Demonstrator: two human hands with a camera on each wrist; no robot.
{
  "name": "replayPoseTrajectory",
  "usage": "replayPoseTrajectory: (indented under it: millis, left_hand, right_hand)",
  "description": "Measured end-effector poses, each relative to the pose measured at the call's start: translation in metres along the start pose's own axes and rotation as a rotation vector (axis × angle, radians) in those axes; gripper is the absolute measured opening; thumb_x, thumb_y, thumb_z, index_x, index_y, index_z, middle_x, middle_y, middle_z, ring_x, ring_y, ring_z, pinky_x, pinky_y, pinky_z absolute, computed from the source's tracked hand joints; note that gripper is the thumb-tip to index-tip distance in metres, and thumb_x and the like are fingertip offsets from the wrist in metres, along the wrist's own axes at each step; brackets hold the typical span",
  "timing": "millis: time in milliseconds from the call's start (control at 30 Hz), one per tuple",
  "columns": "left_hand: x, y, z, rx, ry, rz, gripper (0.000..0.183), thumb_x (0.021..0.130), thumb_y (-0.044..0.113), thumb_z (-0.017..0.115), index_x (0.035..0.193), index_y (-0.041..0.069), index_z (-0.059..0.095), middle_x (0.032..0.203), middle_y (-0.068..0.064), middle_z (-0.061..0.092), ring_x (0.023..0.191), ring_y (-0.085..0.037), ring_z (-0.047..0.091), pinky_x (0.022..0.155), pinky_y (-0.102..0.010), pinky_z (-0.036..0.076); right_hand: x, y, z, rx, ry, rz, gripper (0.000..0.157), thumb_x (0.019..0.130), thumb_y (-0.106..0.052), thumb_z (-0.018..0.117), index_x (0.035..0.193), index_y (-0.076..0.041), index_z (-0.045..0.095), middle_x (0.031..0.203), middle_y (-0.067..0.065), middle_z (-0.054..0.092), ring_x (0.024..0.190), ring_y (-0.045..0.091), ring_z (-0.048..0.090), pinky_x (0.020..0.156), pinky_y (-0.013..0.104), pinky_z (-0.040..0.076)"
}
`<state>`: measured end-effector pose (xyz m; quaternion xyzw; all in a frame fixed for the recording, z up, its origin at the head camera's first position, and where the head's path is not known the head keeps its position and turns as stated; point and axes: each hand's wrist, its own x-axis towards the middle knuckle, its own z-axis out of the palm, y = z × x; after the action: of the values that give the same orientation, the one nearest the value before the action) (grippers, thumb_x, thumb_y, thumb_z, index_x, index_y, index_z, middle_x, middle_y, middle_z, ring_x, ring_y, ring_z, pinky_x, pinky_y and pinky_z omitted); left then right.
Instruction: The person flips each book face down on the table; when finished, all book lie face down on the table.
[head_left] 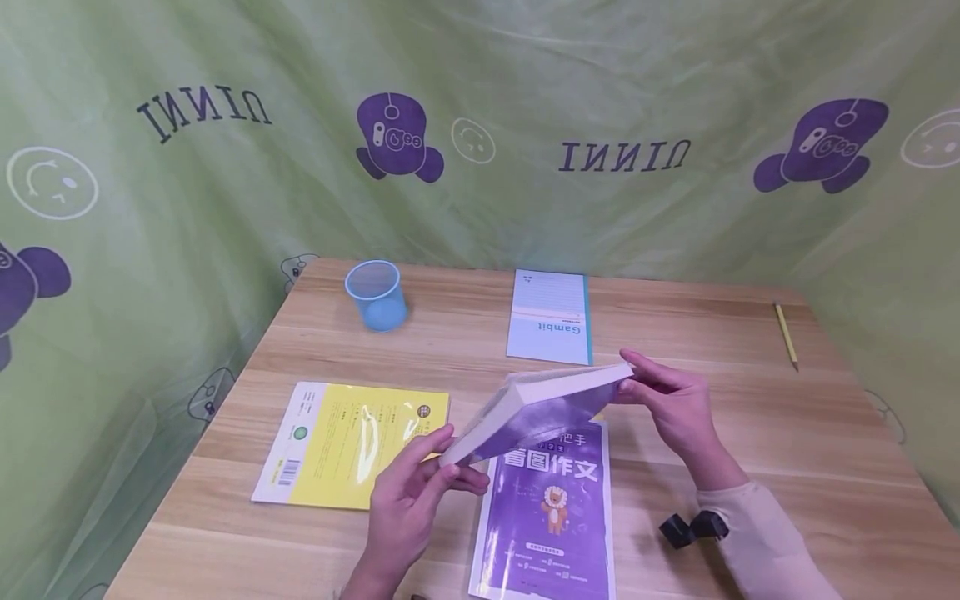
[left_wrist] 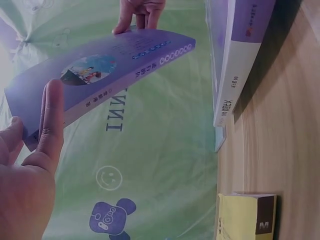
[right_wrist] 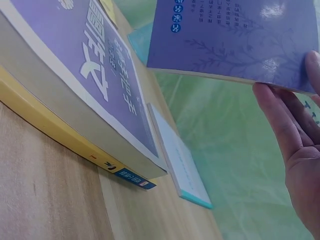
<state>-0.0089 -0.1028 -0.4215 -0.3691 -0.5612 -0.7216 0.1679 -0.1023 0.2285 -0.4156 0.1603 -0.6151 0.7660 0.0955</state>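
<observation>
Both hands hold up a purple book, tilted above the table, its page edges facing up in the head view. My left hand pinches its left end between thumb and fingers. The far right corner is in the grip of my right hand, thumb on one side and fingers on the other. Below the raised book lies another purple book with a lion picture, its upper part partly hidden. A yellow-spined book lies under that one, as the right wrist view shows.
A yellow book lies at the left, partly behind my left hand. Farther back are a blue mesh pen cup and a white Gambit notebook. A pencil lies at the back right. A green curtain hangs behind the table.
</observation>
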Motion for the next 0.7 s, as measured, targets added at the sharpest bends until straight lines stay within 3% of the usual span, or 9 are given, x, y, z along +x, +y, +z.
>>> replayPoseTrajectory:
  millis: [133,300,533,700]
  left_hand:
    - [0.0,0.001,0.0,0.024,0.014,-0.015,0.053,0.089,-0.031,0.042,0.141,-0.017,0.04,0.095,-0.037,0.064,0.085,-0.025,0.076,0.067,-0.042,0.066]
    - [0.001,0.002,-0.001,0.013,0.03,-0.027,0.049,0.091,-0.03,0.04,0.138,-0.02,0.04,0.079,-0.037,0.066,0.083,-0.024,0.077,0.065,-0.041,0.066]
    - [-0.001,-0.001,-0.004,-0.006,0.032,-0.023,0.049,0.092,-0.029,0.038,0.141,-0.022,0.037,0.08,-0.039,0.065,0.086,-0.022,0.077,0.067,-0.042,0.065]
    - [-0.001,-0.002,-0.005,0.003,0.04,-0.018,0.051,0.091,-0.03,0.04,0.142,-0.024,0.035,0.094,-0.037,0.061,0.089,-0.02,0.077,0.069,-0.041,0.065]
  right_hand:
    - [0.0,-0.003,-0.002,-0.049,-0.02,0.031,0.038,0.083,0.017,0.069,0.119,0.004,0.071,0.095,0.002,0.08,0.078,0.012,0.077,0.069,0.032,0.064]
    - [0.0,-0.007,-0.005,-0.071,-0.092,0.066,0.035,0.088,0.014,0.067,0.119,-0.001,0.073,0.096,0.001,0.079,0.07,0.018,0.077,0.069,0.032,0.064]
    - [0.0,-0.01,-0.009,-0.08,-0.122,0.102,0.035,0.09,0.014,0.064,0.12,-0.001,0.072,0.098,0.001,0.079,0.068,0.019,0.076,0.071,0.032,0.065]
    - [-0.001,-0.01,-0.011,-0.044,-0.132,0.112,0.038,0.091,0.015,0.062,0.118,-0.008,0.075,0.099,0.0,0.079,0.068,0.018,0.076,0.068,0.033,0.064]
